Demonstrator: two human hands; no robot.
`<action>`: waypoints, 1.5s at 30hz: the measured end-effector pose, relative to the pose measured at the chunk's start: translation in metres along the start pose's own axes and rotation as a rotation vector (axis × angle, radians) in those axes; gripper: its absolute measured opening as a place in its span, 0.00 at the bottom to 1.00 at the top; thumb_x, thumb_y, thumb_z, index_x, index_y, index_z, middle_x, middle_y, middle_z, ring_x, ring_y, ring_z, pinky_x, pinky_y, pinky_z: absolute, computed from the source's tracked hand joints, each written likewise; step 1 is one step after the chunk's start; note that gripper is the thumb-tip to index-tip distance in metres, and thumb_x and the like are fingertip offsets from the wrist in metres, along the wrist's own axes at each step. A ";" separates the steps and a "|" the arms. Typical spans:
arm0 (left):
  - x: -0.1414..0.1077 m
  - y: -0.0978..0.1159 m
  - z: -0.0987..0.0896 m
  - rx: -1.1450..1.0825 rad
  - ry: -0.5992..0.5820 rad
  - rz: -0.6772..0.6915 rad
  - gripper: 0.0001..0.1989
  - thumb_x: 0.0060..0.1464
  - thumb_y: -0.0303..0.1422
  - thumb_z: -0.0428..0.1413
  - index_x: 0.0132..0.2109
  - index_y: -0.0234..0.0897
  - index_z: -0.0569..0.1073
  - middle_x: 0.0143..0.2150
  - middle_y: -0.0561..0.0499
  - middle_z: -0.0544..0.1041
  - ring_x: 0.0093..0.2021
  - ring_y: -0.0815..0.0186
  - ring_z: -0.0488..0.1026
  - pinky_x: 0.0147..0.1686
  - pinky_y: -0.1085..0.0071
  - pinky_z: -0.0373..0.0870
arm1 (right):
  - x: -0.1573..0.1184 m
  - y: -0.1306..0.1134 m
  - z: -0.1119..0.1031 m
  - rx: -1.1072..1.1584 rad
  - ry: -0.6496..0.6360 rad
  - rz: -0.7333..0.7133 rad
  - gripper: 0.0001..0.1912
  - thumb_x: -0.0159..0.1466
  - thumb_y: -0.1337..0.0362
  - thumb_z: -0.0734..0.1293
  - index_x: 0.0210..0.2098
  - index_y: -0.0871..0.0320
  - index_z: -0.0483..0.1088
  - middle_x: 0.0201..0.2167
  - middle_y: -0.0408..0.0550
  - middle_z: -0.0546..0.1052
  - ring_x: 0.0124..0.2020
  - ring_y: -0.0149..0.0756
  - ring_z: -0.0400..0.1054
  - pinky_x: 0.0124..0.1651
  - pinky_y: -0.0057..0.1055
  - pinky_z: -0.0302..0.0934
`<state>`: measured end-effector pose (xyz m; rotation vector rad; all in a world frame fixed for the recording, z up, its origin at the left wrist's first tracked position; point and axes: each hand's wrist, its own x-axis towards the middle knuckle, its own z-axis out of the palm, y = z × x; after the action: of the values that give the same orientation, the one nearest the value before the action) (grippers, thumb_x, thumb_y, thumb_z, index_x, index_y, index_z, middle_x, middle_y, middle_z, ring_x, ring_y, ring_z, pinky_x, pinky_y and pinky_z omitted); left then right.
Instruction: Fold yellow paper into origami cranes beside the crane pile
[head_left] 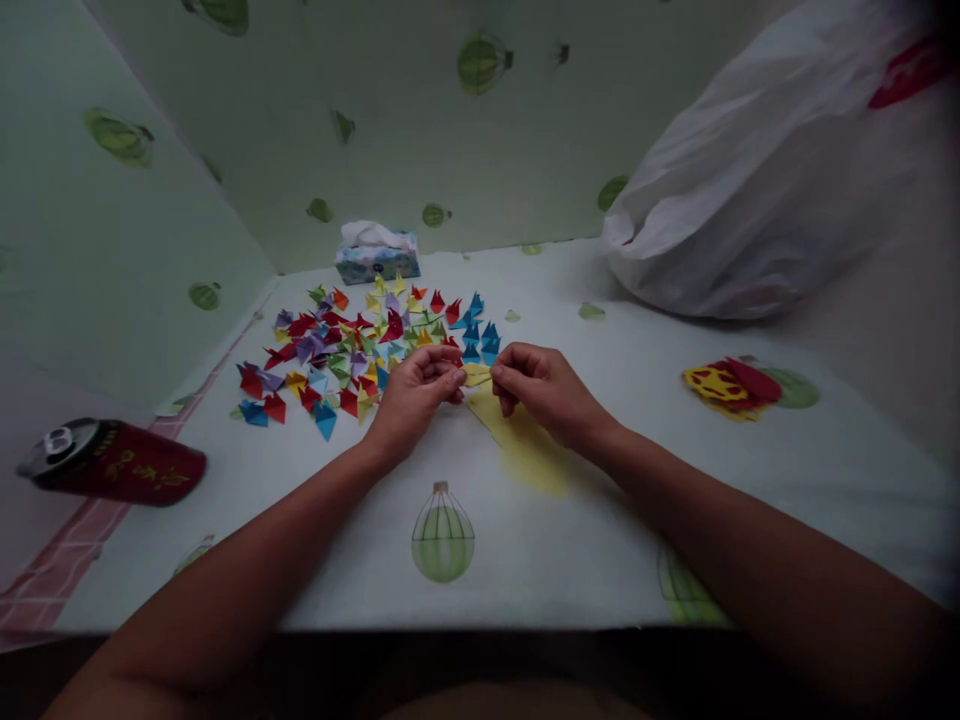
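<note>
A small folded piece of yellow paper is stretched between my two hands, above the table. My left hand pinches its left end between thumb and fingers. At the other end, my right hand grips it the same way. Beneath them a yellow patch shows on the tabletop; whether it is paper or part of the cover I cannot tell. Many small folded paper cranes in red, blue, yellow, green and purple lie in a heap just beyond and left of my left hand.
A tissue box stands behind the cranes against the wall. The red drink can is at the left edge. To the right lies a pile of red and yellow paper pieces. A large white plastic bag fills the back right.
</note>
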<state>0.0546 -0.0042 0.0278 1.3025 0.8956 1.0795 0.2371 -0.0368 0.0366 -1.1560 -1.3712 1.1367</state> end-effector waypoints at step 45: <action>-0.012 0.003 0.009 0.095 -0.127 -0.053 0.16 0.54 0.43 0.64 0.33 0.33 0.75 0.26 0.54 0.74 0.24 0.73 0.70 0.27 0.76 0.69 | -0.002 0.007 0.003 0.119 -0.045 -0.031 0.15 0.61 0.56 0.72 0.27 0.58 0.67 0.20 0.38 0.71 0.19 0.25 0.65 0.26 0.26 0.59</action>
<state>0.0591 -0.0183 0.0306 1.4018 0.8892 0.9124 0.2345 -0.0381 0.0291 -1.0260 -1.3325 1.2123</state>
